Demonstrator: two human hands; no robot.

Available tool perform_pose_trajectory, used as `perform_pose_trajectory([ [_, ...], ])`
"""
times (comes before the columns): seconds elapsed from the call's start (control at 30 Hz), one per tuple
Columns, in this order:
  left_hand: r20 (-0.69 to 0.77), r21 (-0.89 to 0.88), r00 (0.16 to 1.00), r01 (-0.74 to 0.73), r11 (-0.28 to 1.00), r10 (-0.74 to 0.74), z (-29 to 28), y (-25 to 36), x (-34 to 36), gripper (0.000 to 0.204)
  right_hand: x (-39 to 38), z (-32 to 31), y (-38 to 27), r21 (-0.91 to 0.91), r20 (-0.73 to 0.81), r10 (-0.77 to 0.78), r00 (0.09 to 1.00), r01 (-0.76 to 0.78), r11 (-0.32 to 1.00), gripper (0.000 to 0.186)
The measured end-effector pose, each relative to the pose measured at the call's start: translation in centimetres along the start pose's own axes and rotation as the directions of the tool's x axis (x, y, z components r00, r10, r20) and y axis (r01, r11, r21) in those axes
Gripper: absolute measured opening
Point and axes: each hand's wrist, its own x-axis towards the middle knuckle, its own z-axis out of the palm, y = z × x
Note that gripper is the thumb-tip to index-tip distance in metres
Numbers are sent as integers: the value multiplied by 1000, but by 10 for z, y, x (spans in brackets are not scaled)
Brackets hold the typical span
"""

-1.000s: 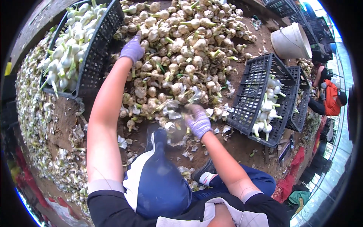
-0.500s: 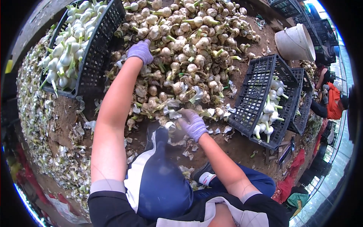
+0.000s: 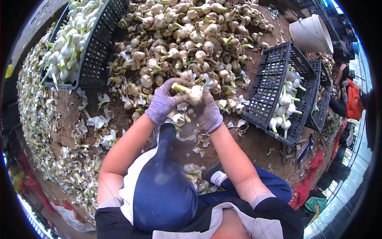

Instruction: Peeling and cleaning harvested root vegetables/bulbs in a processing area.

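Observation:
Both hands wear lilac knitted gloves and meet in front of my knees. Between them is a garlic bulb (image 3: 196, 95) with a short green stem pointing left. My left hand (image 3: 164, 100) is closed around the stem side. From the right, my right hand (image 3: 209, 113) presses its fingers against the bulb, and the fingertips are partly hidden. Just beyond lies a large heap of unpeeled garlic bulbs (image 3: 159, 55) with dirt and dry skins on them.
A black plastic crate (image 3: 97, 49) at the far left holds clean white garlic. On the right, another black crate (image 3: 262, 99) lies tilted with white bulbs inside. Behind it stands a white bucket (image 3: 308, 36). Peeled skins (image 3: 71, 167) litter the left ground. A person in orange (image 3: 353, 99) sits far right.
My left hand has come back from the heap toward me, now with a garlic bulb. My right hand has risen slightly and joined it on the bulb.

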Motion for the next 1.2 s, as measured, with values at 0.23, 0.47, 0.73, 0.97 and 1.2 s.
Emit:
perform_pose_trajectory([
  [0.23, -14, -453, 974, 194, 870, -224, 9, 4, 2, 39, -10, 10, -2, -716, 587, -636, 502, 689, -116, 75],
  [0.47, 4, -303, 990, 136, 943, -142, 14, 23, -7, 42, -15, 4, -1, -683, 682, -641, 351, 620, -387, 54],
  [0.73, -31, -85, 997, -66, 994, 64, 11, 19, -9, 42, -18, 13, -8, -703, 608, -666, 432, 683, -198, 66],
  [0.97, -116, 203, 973, -174, 964, 200, 12, -4, -13, 33, -17, 11, -15, -121, -9, -203, 979, 201, 972, 51],
  [1.2, 187, 443, 979, -157, 883, 81, 9, 23, -17, 30, -12, 3, -18, -613, -74, -152, 986, 76, 787, 63],
])
